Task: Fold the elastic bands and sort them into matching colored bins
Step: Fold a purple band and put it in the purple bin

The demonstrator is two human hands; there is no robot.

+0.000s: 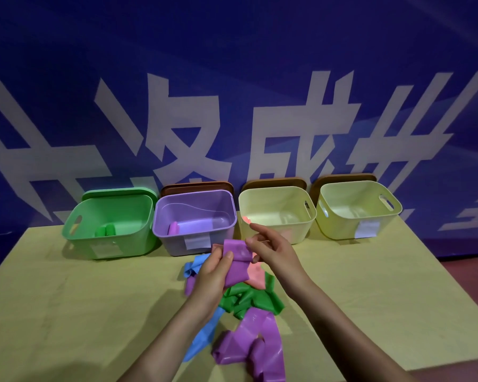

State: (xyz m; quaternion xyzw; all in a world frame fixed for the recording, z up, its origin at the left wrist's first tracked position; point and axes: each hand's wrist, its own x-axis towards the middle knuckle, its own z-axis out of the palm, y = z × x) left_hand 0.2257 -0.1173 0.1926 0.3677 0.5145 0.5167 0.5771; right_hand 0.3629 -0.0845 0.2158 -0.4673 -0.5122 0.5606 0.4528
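Currently both hands are raised over the table [66,312], working one purple band [236,264]. Left hand [211,279] grips the band's lower part, thumb curled across its front. Right hand [271,250] pinches the folded top edge between thumb and fingers, index finger extended toward the bins. Band hangs folded between the two hands, just in front of the purple bin [195,220].

Loose pile under the hands: blue band [202,340], green band [250,301], pink band [255,277], second purple band [253,344] nearest the person.

Bins in a row along the blue banner [232,78]: green bin [109,223] holding a folded green piece, purple bin holding a folded purple piece, then two pale yellow bins [276,216], the nearer one showing something pink inside.
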